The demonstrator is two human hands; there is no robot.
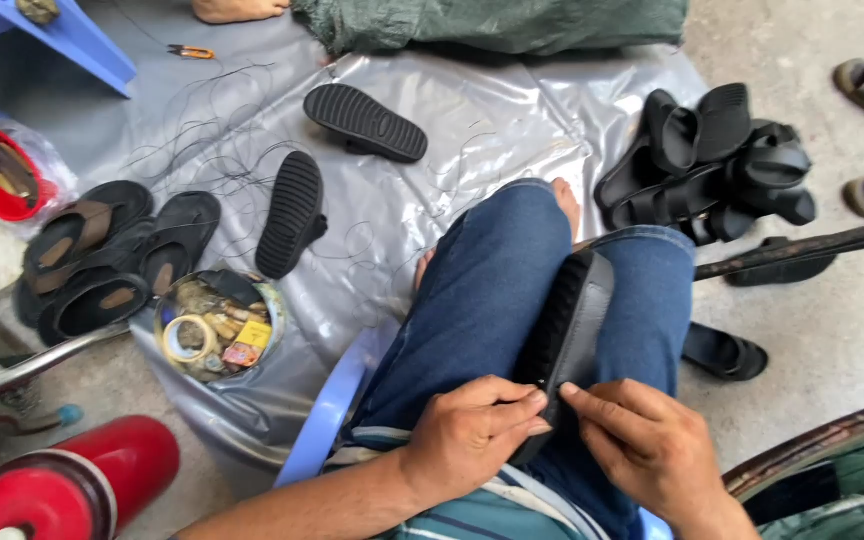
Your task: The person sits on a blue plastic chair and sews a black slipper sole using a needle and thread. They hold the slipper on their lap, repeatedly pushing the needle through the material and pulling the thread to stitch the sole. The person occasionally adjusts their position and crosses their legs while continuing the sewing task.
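Black sandal [570, 325]: wedged on edge between the knees in blue jeans [492, 290], sole side left.
Left hand [472, 432]: fingers closed on the sandal's near end.
Right hand [647, 445]: thumb and forefinger pinching the same end (the two hands nearly touch).
Tin [214, 325]: holds tape rolls and bits, left on the grey plastic sheet [472, 110].
Farther: a sandal pile [717, 165] at the right.
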